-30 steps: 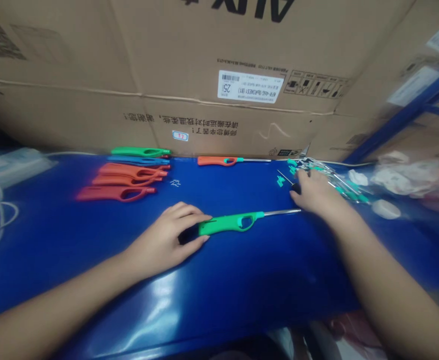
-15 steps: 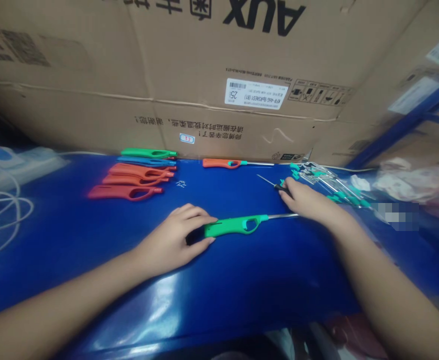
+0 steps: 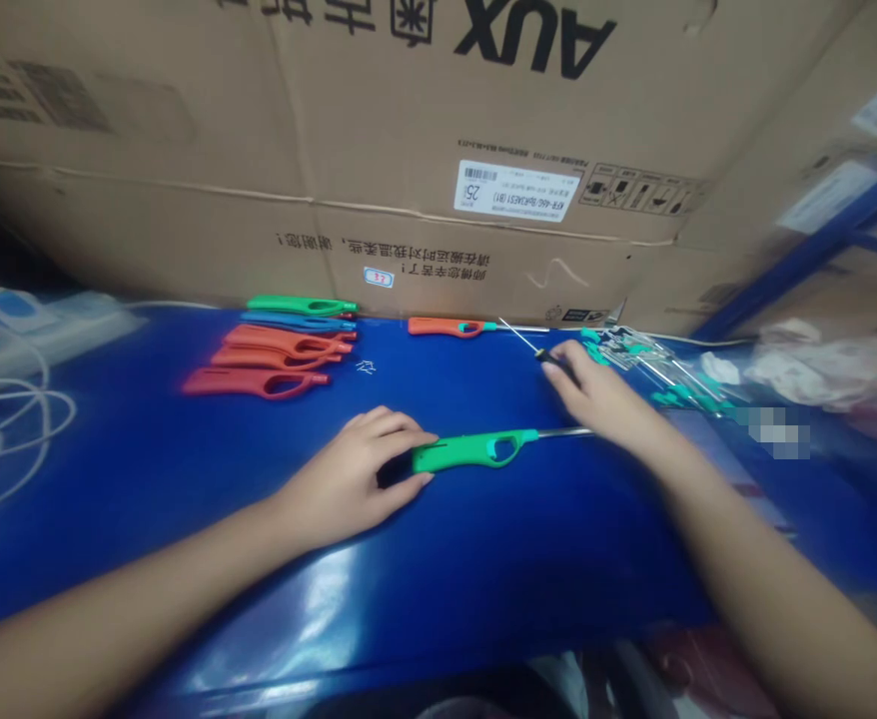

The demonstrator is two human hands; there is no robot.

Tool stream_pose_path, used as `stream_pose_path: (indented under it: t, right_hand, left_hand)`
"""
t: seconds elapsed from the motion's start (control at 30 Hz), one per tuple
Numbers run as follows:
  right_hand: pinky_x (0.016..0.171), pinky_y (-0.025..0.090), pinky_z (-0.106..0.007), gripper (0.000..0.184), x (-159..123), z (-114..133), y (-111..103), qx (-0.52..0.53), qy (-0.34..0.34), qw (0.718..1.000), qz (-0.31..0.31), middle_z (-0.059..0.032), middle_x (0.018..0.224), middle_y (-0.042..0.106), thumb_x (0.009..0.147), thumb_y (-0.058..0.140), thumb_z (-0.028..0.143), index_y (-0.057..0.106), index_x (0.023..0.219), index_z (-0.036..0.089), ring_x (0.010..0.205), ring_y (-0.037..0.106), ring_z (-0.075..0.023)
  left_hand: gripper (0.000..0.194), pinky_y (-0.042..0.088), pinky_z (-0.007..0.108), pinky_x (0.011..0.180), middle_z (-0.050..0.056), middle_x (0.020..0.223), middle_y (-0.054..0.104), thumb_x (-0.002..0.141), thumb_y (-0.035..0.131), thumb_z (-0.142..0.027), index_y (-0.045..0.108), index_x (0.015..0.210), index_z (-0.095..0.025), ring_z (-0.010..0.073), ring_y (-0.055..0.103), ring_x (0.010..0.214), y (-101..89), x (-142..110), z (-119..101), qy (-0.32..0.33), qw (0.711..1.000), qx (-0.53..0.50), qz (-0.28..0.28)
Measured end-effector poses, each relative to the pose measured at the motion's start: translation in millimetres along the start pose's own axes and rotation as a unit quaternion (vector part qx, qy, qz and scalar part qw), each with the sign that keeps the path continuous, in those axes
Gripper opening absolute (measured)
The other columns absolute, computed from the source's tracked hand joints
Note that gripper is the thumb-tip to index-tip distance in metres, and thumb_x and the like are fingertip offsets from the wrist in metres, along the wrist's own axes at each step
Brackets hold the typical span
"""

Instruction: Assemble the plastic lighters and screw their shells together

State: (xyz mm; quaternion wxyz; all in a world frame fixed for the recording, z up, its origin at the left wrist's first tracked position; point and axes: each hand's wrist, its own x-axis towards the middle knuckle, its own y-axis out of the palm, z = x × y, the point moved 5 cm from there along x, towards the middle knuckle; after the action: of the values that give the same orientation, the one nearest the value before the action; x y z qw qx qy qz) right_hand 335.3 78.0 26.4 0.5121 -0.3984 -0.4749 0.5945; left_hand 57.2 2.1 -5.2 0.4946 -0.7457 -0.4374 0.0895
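Observation:
My left hand is closed around the rear end of a green long-nosed lighter, which lies on the blue table with its metal tube toward the right. In my right hand is a screwdriver with a dark handle; its thin shaft points up and left, apart from the green lighter. Behind them an orange lighter with a metal tube lies close to the carton. Several small screws are loose on the table to the left of it.
Several red, orange, blue and green lighter shells lie in a row at the left. Metal tubes with teal parts are heaped at the right. A large carton stands along the back. White cable coils at far left.
My right hand has shifted slightly up and left, and the screwdriver's tip now points more upward. The left hand keeps its hold on the green lighter. The view has moved slightly.

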Motion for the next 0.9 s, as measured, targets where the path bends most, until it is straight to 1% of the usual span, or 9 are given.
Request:
stream_pose_path:
  t: [0.03, 0.1, 0.13, 0.2, 0.3, 0.43, 0.6, 0.73, 0.9]
  right_hand:
    - [0.074, 0.046, -0.031, 0.036, -3, 13, 5, 0.021, -0.022, 1.000, 0.003, -0.0083, 0.100, 0.071, 0.104, 0.029, 0.046, 0.046, 0.126, 0.023, 0.087, 0.068, -0.0232]
    - [0.067, 0.042, -0.030, 0.035, -8, 34, 16, 0.050, -0.054, 0.997, 0.013, -0.0049, 0.087, 0.070, 0.103, 0.032, 0.048, 0.049, 0.122, 0.025, 0.076, 0.066, -0.0228]
    - [0.064, 0.041, -0.029, 0.033, -10, 42, 22, 0.063, -0.070, 0.995, 0.023, -0.0034, 0.082, 0.069, 0.103, 0.034, 0.048, 0.050, 0.121, 0.025, 0.071, 0.064, -0.0219]
    - [0.061, 0.039, -0.028, 0.028, -10, 52, 30, 0.086, -0.100, 0.990, 0.046, -0.0012, 0.079, 0.068, 0.101, 0.040, 0.045, 0.052, 0.117, 0.025, 0.067, 0.062, -0.0199]
    - [0.060, 0.038, -0.027, 0.024, -6, 56, 37, 0.114, -0.135, 0.981, 0.077, 0.0007, 0.079, 0.067, 0.097, 0.048, 0.041, 0.053, 0.114, 0.026, 0.066, 0.060, -0.0179]
    - [0.061, 0.040, -0.027, 0.024, 2, 59, 38, 0.134, -0.148, 0.976, 0.087, -0.0003, 0.080, 0.066, 0.097, 0.046, 0.043, 0.055, 0.110, 0.024, 0.069, 0.059, -0.0182]
    - [0.060, 0.038, -0.027, 0.023, 6, 81, 40, 0.130, -0.162, 0.973, 0.097, 0.0002, 0.076, 0.064, 0.096, 0.047, 0.040, 0.055, 0.109, 0.024, 0.066, 0.058, -0.0180]
    - [0.059, 0.037, -0.026, 0.023, 8, 98, 43, 0.119, -0.177, 0.972, 0.102, -0.0004, 0.079, 0.066, 0.096, 0.047, 0.038, 0.056, 0.111, 0.024, 0.066, 0.058, -0.0177]
    - [0.062, 0.036, -0.027, 0.023, 11, 106, 45, 0.095, -0.190, 0.972, 0.098, -0.0022, 0.081, 0.068, 0.097, 0.047, 0.037, 0.056, 0.113, 0.023, 0.070, 0.061, -0.0196]
  left_hand:
    - [0.033, 0.046, 0.043, 0.102, 0.006, 0.117, 0.066, 0.096, 0.061, -0.032, 0.063, 0.127, -0.024, 0.0224, 0.060, 0.110, -0.2, 0, 0, 0.000, 1.000, 0.001, 0.000]
    - [0.032, 0.046, 0.044, 0.102, 0.006, 0.117, 0.066, 0.096, 0.061, -0.033, 0.064, 0.126, -0.023, 0.0226, 0.060, 0.110, -0.1, 0, -1, 0.000, 1.000, 0.004, 0.002]
    - [0.032, 0.046, 0.044, 0.102, 0.006, 0.116, 0.066, 0.096, 0.061, -0.033, 0.064, 0.126, -0.023, 0.0226, 0.060, 0.109, 0.1, 0, -2, 0.000, 1.000, 0.004, 0.003]
    - [0.032, 0.046, 0.044, 0.101, 0.007, 0.115, 0.066, 0.096, 0.060, -0.033, 0.064, 0.126, -0.022, 0.0229, 0.060, 0.108, 0.6, 0, -4, -0.001, 1.000, 0.002, 0.004]
    - [0.033, 0.046, 0.044, 0.100, 0.007, 0.115, 0.066, 0.095, 0.062, -0.033, 0.064, 0.126, -0.023, 0.0235, 0.059, 0.107, 1.1, -1, -7, -0.005, 1.000, -0.004, 0.004]
    - [0.034, 0.046, 0.043, 0.098, 0.007, 0.115, 0.067, 0.093, 0.064, -0.031, 0.064, 0.126, -0.023, 0.0239, 0.059, 0.107, 1.7, -3, -10, -0.005, 1.000, -0.015, 0.010]
    - [0.034, 0.046, 0.043, 0.096, 0.007, 0.114, 0.067, 0.093, 0.064, -0.032, 0.064, 0.126, -0.022, 0.0249, 0.059, 0.106, 1.9, -4, -9, -0.005, 1.000, -0.012, 0.016]
    - [0.033, 0.046, 0.042, 0.096, 0.007, 0.113, 0.067, 0.094, 0.063, -0.033, 0.064, 0.125, -0.022, 0.0251, 0.058, 0.106, 2.1, -5, -9, -0.001, 1.000, -0.007, 0.017]
    - [0.033, 0.045, 0.041, 0.096, 0.006, 0.112, 0.067, 0.094, 0.063, -0.033, 0.064, 0.125, -0.021, 0.0242, 0.058, 0.107, 2.3, -6, -9, 0.002, 1.000, -0.004, 0.022]
